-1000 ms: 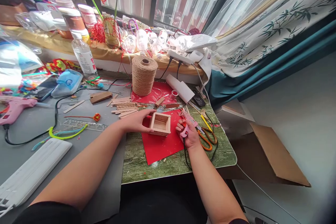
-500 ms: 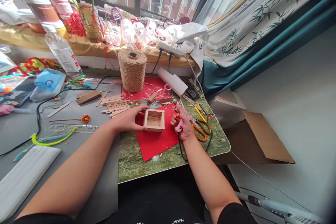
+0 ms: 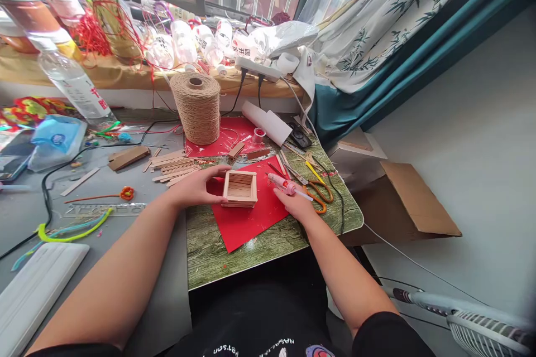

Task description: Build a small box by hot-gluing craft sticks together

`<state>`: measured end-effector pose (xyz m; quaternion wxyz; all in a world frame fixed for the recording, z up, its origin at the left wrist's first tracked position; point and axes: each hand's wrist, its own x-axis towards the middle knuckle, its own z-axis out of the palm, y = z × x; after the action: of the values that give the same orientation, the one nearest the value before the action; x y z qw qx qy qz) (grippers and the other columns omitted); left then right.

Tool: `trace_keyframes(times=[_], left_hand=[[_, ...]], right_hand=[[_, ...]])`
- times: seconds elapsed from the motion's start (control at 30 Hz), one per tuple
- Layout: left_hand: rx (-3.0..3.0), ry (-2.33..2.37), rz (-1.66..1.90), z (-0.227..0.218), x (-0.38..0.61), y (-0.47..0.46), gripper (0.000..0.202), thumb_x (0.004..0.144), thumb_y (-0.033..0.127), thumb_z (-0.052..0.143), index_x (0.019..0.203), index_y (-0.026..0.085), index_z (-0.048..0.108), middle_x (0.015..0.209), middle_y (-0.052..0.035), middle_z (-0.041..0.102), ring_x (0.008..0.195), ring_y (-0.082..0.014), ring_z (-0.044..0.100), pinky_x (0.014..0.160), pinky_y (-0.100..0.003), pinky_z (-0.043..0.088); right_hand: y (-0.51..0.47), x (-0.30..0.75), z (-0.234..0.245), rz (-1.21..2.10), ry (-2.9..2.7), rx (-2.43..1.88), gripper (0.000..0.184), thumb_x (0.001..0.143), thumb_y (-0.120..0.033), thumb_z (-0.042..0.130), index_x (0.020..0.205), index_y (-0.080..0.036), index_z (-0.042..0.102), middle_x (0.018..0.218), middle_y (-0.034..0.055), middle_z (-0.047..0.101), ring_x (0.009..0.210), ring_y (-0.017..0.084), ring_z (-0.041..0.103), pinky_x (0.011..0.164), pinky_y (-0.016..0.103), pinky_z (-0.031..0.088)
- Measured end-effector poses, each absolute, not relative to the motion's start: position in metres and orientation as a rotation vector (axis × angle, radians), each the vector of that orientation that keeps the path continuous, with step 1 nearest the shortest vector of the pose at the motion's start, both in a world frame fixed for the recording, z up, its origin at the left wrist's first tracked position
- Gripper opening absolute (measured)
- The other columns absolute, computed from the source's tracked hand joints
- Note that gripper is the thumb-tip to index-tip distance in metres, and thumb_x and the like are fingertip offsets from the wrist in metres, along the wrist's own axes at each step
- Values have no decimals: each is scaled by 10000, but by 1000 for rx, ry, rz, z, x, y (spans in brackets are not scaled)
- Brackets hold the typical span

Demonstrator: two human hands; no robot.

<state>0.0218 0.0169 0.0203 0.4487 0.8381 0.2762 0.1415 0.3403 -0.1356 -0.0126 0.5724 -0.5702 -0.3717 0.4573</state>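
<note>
Sticks (image 3: 176,166) lie in a loose pile just left of the left hand (image 3: 196,188). That hand clasps the left side of 1 small wooden box (image 3: 240,188), which sits upright on a red paper sheet (image 3: 247,220). Just right of the box lies a pink glue gun (image 3: 285,184). The right hand (image 3: 295,206) lies open, fingertips touching the gun. Orange scissors (image 3: 320,196) lie just beside it, further right.

Upside-down white lettering beginning NASA ran across the black shirt (image 3: 255,345), red Chinese characters sat on the water bottle (image 3: 79,89) label, dark characters marked the white bag (image 3: 251,44), none fully legible
</note>
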Motion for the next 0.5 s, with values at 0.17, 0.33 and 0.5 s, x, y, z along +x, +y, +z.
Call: trace_keyframes(times=[0.17, 0.33, 0.5], left_hand=[[1993, 644, 329, 21, 19, 17, 958, 713, 487, 868, 1558, 317, 449, 1488, -89, 617, 1352, -312, 611, 1164, -470, 497], [2008, 655, 346, 21, 16, 17, 948, 709, 490, 872, 1542, 300, 463, 1494, -110, 604, 1341, -329, 615, 1144, -480, 512], [2065, 658, 283, 26, 19, 15, 950, 741, 529, 849, 1561, 297, 429, 1533, -109, 567, 1374, -340, 584, 1144, -477, 508]], right_hand=[[-132, 338, -13, 951, -1057, -1419, 341, 801, -323, 810, 1140, -314, 780, 1208, 29, 778, 1241, 300, 674, 993, 460, 607], [-128, 345, -4, 1021, -1164, -1479, 378, 834, -326, 771, 1211, -337, 758, 1291, -13, 754, 1263, 263, 677, 1112, 480, 534], [-133, 346, -9, 959, -1043, -1415, 356, 749, -225, 830, 1093, -312, 798, 1179, 11, 792, 1193, 294, 707, 1063, 481, 570]])
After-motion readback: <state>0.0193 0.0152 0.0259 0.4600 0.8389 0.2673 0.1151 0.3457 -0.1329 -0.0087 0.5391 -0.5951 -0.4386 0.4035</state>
